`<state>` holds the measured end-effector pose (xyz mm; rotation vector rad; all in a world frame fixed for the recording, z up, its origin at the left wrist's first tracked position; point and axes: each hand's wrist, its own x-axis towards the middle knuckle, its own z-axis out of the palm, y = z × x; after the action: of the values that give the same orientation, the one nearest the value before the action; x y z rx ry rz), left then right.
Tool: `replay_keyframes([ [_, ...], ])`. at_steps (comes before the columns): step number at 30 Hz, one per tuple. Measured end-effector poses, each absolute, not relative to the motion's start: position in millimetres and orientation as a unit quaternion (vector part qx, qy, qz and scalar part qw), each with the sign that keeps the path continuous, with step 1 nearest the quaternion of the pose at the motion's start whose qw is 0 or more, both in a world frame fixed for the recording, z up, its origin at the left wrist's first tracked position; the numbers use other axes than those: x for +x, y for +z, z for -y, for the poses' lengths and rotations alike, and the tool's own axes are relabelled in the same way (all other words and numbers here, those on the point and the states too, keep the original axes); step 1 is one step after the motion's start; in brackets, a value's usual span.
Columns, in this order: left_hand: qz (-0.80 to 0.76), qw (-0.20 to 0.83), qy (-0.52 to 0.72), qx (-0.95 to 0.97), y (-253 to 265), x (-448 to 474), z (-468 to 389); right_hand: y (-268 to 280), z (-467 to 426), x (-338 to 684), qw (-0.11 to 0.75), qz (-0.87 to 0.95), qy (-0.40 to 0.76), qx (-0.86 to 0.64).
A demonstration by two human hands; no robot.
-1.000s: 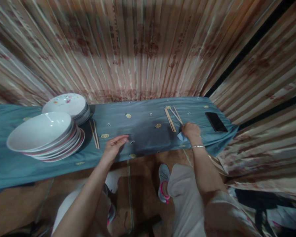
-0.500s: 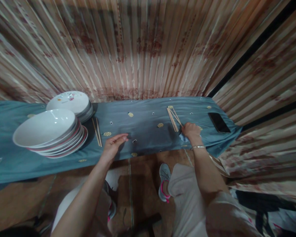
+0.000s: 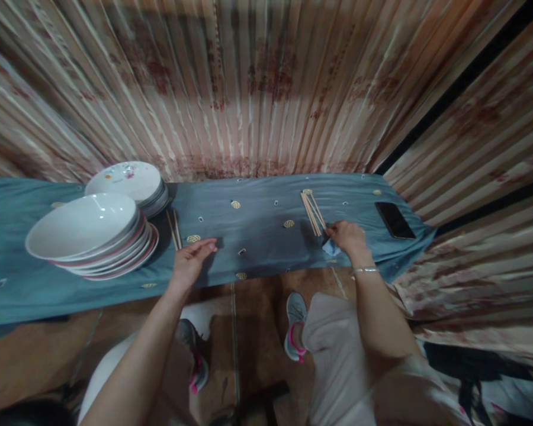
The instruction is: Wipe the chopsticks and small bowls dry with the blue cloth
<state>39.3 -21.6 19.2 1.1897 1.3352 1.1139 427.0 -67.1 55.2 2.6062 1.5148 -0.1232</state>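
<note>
My right hand (image 3: 346, 236), wearing a silver bracelet, pinches the near end of a light wooden chopstick (image 3: 318, 212) slanting away on the table. Just left of it lie other chopsticks (image 3: 310, 214), close together. A small light-blue piece (image 3: 331, 248), perhaps cloth, shows beneath my right fingers. My left hand (image 3: 190, 260) hovers over the table's near side, fingers stretched to the right and nothing visible in them. Beyond its wrist a pair of chopsticks (image 3: 174, 228) lies beside the bowls, partly covered by the hand.
A stack of large white bowls (image 3: 89, 228) with red bands stands at the left, flower-patterned plates or bowls (image 3: 127, 180) behind it. A black phone (image 3: 394, 220) lies at the right end of the blue tablecloth (image 3: 262, 236). Pleated curtains (image 3: 266, 89) hang behind and at the right.
My left hand has moved left, towards the chopsticks beside the bowls. My right hand has shifted very slightly and stays at the chopstick's end.
</note>
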Motion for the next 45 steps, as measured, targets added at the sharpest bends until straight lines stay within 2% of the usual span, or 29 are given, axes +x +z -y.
replay_keyframes([
  [6,-0.595,0.370,0.436,0.564,12,13,22,80,82,413,0.023,-0.526,-0.002,0.850],
  [10,-0.624,0.268,0.370,0.634,10,-9,23,87,76,386,-0.115,-0.580,-0.009,0.807],
  [13,-0.648,0.205,0.310,0.664,9,-24,21,80,68,356,-0.240,-0.612,-0.096,0.748],
  [15,-0.664,0.163,0.275,0.676,7,-30,20,72,63,335,-0.284,-0.628,-0.153,0.709],
  [19,-0.675,0.103,0.224,0.696,4,-29,23,57,58,302,-0.327,-0.642,-0.234,0.653],
  [24,-0.684,0.086,0.183,0.701,2,-23,25,47,54,285,-0.360,-0.627,-0.318,0.614],
  [27,-0.687,0.085,0.180,0.699,1,-24,21,41,50,278,-0.429,-0.531,-0.430,0.591],
  [30,-0.688,0.080,0.180,0.698,-1,-26,16,37,46,270,-0.499,-0.337,-0.594,0.533],
  [35,-0.695,0.079,0.163,0.696,-3,-28,11,38,46,262,-0.494,-0.127,-0.771,0.380],
  [45,-0.704,0.105,0.113,0.693,4,-25,12,31,44,256,-0.482,-0.015,-0.823,0.300],
])
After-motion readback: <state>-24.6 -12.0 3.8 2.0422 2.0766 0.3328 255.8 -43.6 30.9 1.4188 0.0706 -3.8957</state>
